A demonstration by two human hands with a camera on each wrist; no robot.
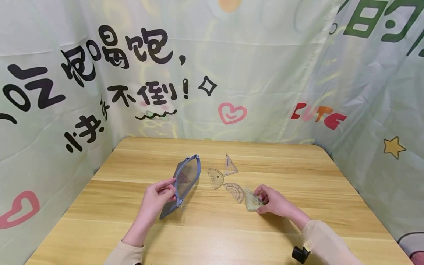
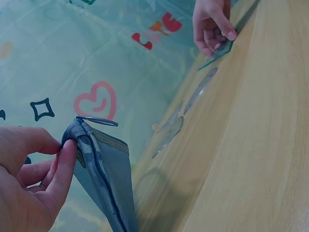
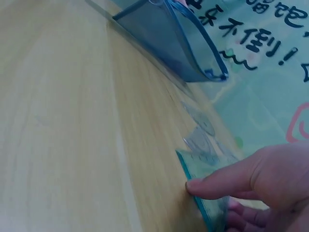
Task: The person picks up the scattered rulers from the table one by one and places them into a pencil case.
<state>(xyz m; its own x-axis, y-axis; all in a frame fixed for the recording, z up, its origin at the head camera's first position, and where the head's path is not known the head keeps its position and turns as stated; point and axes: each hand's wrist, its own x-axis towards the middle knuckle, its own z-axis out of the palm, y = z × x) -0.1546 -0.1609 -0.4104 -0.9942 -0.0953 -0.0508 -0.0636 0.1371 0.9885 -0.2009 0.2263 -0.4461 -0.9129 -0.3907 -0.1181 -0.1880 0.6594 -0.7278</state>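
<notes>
A blue mesh pencil pouch [image 1: 184, 182] stands on edge on the wooden table [image 1: 212, 235], left of centre, its zipped mouth gaping open along the top. The left hand [image 1: 156, 198] holds it by the near rim, thumb and fingers pinching the fabric edge, as the left wrist view shows plainly. Something pinkish shows through the mesh inside, though it is too blurred to make out what. To the right of the pouch, well apart from it, lies a clear set square [image 1: 252, 200] under the right hand [image 1: 275, 202], whose fingers are curled over it with a fingertip [image 3: 193, 186] pressing on its edge where it meets the table; the right wrist view suggests the square may be tipped up a little, but that is hard to judge. Between pouch and hand lie three more clear drawing tools, flat on the wood: a protractor [image 1: 234, 191] just beside the held square, a second protractor [image 1: 215, 178] nearer the pouch, and a small triangle [image 1: 229, 166] behind them. A printed cloth backdrop [image 1: 232, 66] hangs around the table.
</notes>
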